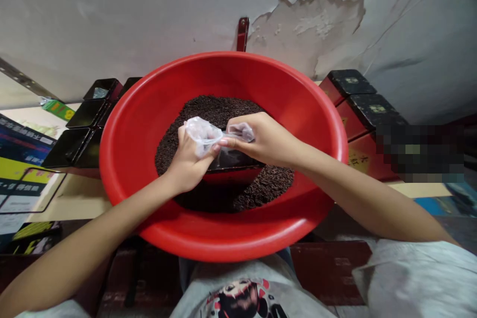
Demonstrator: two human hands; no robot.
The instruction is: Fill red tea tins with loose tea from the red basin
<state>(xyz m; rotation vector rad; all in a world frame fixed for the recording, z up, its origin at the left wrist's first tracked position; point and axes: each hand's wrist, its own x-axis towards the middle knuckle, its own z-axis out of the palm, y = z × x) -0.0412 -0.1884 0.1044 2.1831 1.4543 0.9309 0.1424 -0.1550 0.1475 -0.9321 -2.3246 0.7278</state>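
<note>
Both hands meet over a dark red tin that sits in loose dark tea leaves inside a big red basin. A thin clear plastic bag is bunched between them above the tin's top. My left hand is closed on one side of the bag. My right hand pinches the other side, and its thumb nearly touches the left thumb. The tin's opening is partly hidden by the hands and the bag.
Open black-rimmed tins stand left of the basin, one with plastic inside. Lidded red tins stand at the right. A narrow red tin lid leans against the peeling wall. A green box lies far left.
</note>
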